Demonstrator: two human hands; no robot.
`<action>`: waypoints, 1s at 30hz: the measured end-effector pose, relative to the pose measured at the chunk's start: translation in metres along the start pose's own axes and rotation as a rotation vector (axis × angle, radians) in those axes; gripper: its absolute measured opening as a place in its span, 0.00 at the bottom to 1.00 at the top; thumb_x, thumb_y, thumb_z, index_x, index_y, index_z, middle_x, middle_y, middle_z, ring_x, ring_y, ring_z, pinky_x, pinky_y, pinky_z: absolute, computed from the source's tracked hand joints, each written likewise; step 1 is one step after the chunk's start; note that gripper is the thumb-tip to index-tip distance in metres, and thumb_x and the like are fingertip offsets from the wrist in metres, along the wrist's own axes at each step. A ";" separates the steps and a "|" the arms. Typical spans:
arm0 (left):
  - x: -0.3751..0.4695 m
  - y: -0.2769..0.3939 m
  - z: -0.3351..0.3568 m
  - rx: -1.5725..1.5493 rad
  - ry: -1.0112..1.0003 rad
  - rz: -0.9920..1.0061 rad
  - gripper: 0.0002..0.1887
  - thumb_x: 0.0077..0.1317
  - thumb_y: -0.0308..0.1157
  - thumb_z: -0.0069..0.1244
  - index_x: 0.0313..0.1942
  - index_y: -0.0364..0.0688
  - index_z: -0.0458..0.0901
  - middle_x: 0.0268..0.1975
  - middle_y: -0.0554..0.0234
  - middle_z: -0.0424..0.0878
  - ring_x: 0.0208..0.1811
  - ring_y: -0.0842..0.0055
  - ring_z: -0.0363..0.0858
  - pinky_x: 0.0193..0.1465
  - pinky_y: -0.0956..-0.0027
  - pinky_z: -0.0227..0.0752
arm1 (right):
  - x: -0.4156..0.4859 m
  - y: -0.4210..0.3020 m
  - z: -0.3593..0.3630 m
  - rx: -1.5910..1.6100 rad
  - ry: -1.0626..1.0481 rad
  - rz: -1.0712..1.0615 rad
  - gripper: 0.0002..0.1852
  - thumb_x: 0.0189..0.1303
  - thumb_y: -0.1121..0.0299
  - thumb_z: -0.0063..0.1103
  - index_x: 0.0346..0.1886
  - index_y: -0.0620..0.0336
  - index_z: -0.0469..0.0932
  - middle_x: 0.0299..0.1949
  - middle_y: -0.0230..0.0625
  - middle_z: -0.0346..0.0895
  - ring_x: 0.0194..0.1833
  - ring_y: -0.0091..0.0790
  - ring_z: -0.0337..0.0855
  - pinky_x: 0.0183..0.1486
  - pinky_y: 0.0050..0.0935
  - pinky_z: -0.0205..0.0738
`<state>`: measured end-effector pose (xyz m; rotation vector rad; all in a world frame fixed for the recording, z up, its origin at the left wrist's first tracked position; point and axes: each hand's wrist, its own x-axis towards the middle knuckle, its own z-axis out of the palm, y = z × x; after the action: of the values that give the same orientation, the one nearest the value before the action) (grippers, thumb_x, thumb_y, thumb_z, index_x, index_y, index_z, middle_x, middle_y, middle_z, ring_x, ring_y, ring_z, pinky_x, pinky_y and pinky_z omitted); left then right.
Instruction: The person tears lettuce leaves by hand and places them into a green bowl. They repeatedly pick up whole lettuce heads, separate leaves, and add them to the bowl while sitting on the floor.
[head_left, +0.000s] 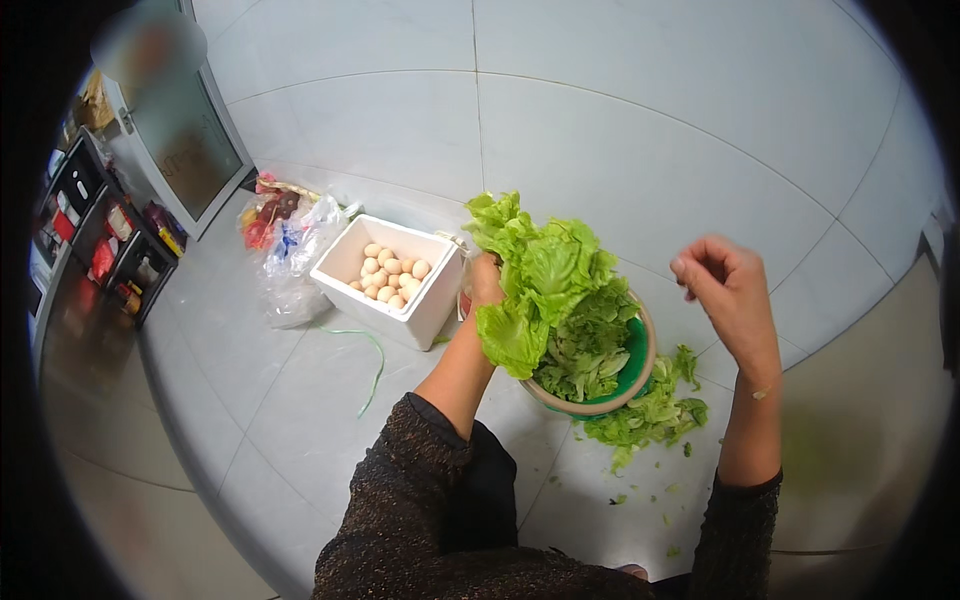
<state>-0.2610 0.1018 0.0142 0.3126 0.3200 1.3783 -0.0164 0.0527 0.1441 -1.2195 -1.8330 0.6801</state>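
Note:
My left hand (487, 279) is shut on a leafy head of lettuce (553, 270), whose leaves hide most of the fingers. The lettuce is over the left part of a round green basin (640, 352) with a beige rim, which holds more torn greens (589, 360). To the right of the basin my right hand (724, 281) is raised, fingers curled in towards the thumb; whether something small is between them cannot be told. Loose lettuce leaves (649, 416) lie on the floor beside the basin.
A white foam box (405, 328) of eggs (386, 274) stands left of the basin, with plastic bags (300, 247) of produce beyond it. A green string (381, 367) lies on the tiled floor. Behind rises a tiled wall (600, 135); a shelf (112, 232) and a door (187, 142) are at far left.

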 end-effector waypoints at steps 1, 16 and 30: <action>0.000 -0.002 0.002 0.025 -0.014 0.020 0.28 0.73 0.53 0.33 0.54 0.36 0.74 0.48 0.51 0.81 0.48 0.62 0.82 0.49 0.57 0.80 | 0.003 -0.016 0.001 0.053 -0.035 -0.057 0.07 0.61 0.72 0.60 0.33 0.68 0.80 0.25 0.28 0.76 0.27 0.19 0.74 0.31 0.20 0.69; 0.016 -0.003 -0.012 0.335 -0.025 0.296 0.22 0.74 0.49 0.34 0.48 0.40 0.75 0.43 0.60 0.80 0.42 0.70 0.81 0.44 0.65 0.80 | 0.030 -0.043 0.027 -0.080 -0.425 -0.354 0.10 0.54 0.75 0.66 0.41 0.64 0.82 0.33 0.30 0.77 0.30 0.21 0.72 0.32 0.22 0.66; 0.029 -0.006 -0.028 0.341 0.002 0.386 0.18 0.73 0.42 0.38 0.52 0.39 0.75 0.46 0.59 0.80 0.44 0.71 0.82 0.46 0.66 0.79 | 0.014 -0.024 0.034 -0.317 -0.092 -0.557 0.03 0.54 0.80 0.57 0.33 0.65 0.76 0.27 0.34 0.75 0.24 0.28 0.72 0.29 0.25 0.68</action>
<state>-0.2619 0.1300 -0.0148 0.6823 0.5167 1.7020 -0.0600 0.0563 0.1493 -0.8044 -2.2830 0.1369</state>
